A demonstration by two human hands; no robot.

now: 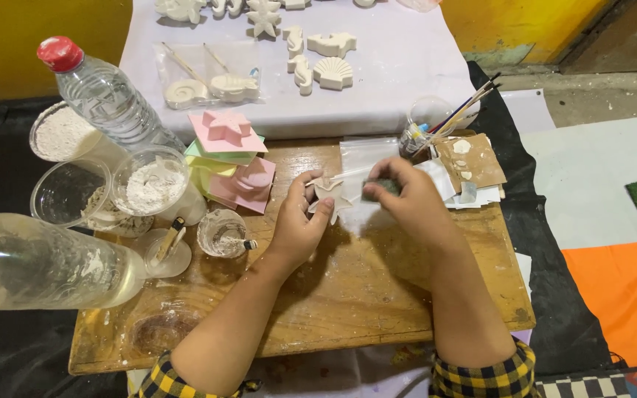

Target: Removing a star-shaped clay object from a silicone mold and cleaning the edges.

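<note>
Dark pad [382,187] perhaps sponge, mostly hidden in right hand [413,203]

two plastic bottles [105,92] left of the fingers, four clear cups [152,180], two seahorse casts [300,63] beyond them.

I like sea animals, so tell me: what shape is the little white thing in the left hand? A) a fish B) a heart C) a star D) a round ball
C: the left hand pinches a small white plaster star with pointed arms over the wooden table, while the right hand presses a dark pad beside it.
</note>
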